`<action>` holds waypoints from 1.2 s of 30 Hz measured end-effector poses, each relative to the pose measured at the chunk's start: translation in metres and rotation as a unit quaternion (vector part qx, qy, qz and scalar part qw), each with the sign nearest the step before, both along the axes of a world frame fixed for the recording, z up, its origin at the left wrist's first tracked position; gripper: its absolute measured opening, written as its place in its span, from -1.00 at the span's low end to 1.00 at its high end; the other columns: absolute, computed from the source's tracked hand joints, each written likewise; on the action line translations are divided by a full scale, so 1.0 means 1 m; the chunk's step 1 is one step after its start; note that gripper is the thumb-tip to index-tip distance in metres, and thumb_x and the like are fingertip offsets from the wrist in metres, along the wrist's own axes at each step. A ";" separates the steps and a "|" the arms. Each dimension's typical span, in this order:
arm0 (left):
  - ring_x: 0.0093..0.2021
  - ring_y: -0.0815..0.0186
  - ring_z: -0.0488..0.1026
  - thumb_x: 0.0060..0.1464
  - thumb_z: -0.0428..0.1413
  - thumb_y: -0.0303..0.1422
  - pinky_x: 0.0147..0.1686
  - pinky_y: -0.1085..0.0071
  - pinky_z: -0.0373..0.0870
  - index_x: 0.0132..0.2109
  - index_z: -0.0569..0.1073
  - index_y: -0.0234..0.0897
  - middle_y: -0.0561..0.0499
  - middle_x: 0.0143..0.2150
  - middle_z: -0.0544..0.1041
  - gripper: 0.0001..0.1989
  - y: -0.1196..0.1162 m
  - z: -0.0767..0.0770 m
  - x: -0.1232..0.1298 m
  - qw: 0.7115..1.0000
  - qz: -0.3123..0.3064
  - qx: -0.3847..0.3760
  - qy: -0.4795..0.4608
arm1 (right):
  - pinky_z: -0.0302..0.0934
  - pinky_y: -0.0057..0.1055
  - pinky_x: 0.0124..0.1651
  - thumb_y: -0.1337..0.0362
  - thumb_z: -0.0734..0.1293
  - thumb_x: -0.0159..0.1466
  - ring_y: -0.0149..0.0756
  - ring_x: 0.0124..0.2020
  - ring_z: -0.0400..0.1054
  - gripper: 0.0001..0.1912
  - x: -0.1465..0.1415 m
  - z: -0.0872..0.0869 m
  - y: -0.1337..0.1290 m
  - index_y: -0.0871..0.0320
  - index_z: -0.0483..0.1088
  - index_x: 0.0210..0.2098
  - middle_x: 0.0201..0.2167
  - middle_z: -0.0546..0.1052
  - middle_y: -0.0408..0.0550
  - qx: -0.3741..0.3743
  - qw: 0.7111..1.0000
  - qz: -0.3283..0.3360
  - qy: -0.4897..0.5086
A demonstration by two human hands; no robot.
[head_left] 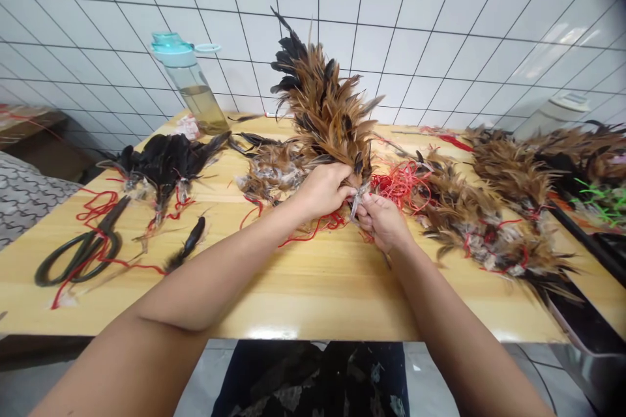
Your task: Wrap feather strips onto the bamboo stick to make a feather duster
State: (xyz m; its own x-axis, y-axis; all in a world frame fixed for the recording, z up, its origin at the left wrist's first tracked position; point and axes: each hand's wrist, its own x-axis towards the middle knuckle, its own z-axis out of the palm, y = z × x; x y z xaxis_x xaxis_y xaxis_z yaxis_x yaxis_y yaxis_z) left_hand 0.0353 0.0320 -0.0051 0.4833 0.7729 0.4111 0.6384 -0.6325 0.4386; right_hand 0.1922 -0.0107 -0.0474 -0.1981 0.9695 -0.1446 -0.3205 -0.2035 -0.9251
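Note:
A tall bunch of brown and black feathers point(330, 101) stands tilted up and to the left over the middle of the table. My left hand point(325, 189) is closed around its lower end. Close beside it, my right hand point(381, 220) pinches a pale strip point(356, 206), perhaps clear tape or quill ends, at the base of the bunch. Tangled red string point(402, 184) lies just behind my right hand, and more runs under my left wrist. Another pile of brown feathers point(274, 169) rests behind my left forearm.
Black scissors point(85, 251) lie at left with red string across them, near black feather bundles point(166, 166). A water bottle point(198, 94) stands by the tiled wall. Brown feather bundles point(464, 202) cover the right side. A dark flat device point(587, 316) sits at the right edge.

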 end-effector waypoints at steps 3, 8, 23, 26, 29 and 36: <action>-0.29 0.25 0.46 0.01 0.18 -0.44 -0.28 0.40 0.30 -0.35 0.45 -0.33 -0.03 -0.35 0.53 -0.95 -0.002 -0.001 0.001 1.000 0.022 0.014 0.006 | -0.38 -0.56 -0.66 -0.12 0.48 -0.05 -0.66 -0.73 -0.20 -0.46 0.000 0.001 -0.001 0.17 0.20 -0.56 -0.70 0.13 -0.34 0.010 1.000 0.017 -0.011; -0.30 0.26 0.45 0.03 0.15 -0.46 -0.28 0.40 0.30 -0.35 0.43 -0.32 -0.02 -0.36 0.52 -0.97 -0.006 -0.001 0.002 0.999 0.015 0.030 -0.014 | -0.37 -0.53 -0.65 -0.12 0.46 -0.01 -0.62 -0.72 -0.21 -0.46 0.000 0.005 -0.003 0.14 0.16 -0.59 -0.74 0.07 -0.35 0.027 0.998 0.042 -0.033; -0.07 0.19 0.44 0.03 0.14 -0.42 -0.02 0.28 0.36 -0.11 0.42 -0.32 -0.09 -0.12 0.53 -0.76 0.001 0.000 -0.001 0.990 0.060 0.058 -0.110 | -0.33 -0.51 -0.64 -0.10 0.46 -0.04 -0.60 -0.71 -0.16 -0.48 0.011 0.011 -0.001 0.11 0.12 -0.55 -0.70 0.13 -0.34 0.036 0.993 -0.081 -0.081; -0.11 0.25 0.42 0.00 0.07 -0.52 -0.04 0.30 0.36 -0.12 0.40 -0.31 -0.09 -0.10 0.49 -0.76 0.008 0.000 -0.010 0.973 0.130 0.055 -0.183 | -0.32 -0.51 -0.64 -0.07 0.43 0.01 -0.59 -0.72 -0.15 -0.50 0.016 0.012 0.000 0.09 0.08 -0.53 -0.71 0.10 -0.35 0.041 0.993 -0.093 -0.066; -0.23 0.33 0.40 -0.03 0.01 -0.59 -0.16 0.39 0.38 -0.19 0.38 -0.29 -0.04 -0.17 0.47 -0.76 0.009 -0.002 -0.012 0.955 0.162 0.041 -0.245 | -0.31 -0.53 -0.64 -0.02 0.44 0.02 -0.59 -0.72 -0.14 -0.51 0.016 0.011 0.000 0.08 0.06 -0.51 -0.70 0.11 -0.35 0.033 0.992 -0.111 -0.050; -0.27 0.33 0.43 -0.03 0.00 -0.59 -0.18 0.40 0.38 -0.30 0.44 -0.31 0.00 -0.32 0.51 -0.82 0.002 -0.009 0.001 0.983 0.049 -0.015 -0.178 | -0.35 -0.55 -0.65 -0.01 0.44 0.04 -0.60 -0.71 -0.17 -0.51 0.018 0.016 -0.001 0.10 0.06 -0.48 -0.66 0.10 -0.35 0.024 0.995 -0.093 -0.006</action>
State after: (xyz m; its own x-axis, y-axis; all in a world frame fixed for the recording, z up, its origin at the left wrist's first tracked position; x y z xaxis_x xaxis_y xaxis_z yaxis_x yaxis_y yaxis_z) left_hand 0.0360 0.0338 -0.0143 0.2358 0.8228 0.5171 0.4992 -0.5591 0.6620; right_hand 0.2101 -0.0115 -0.0319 -0.0135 0.9950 -0.0986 -0.3372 -0.0974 -0.9364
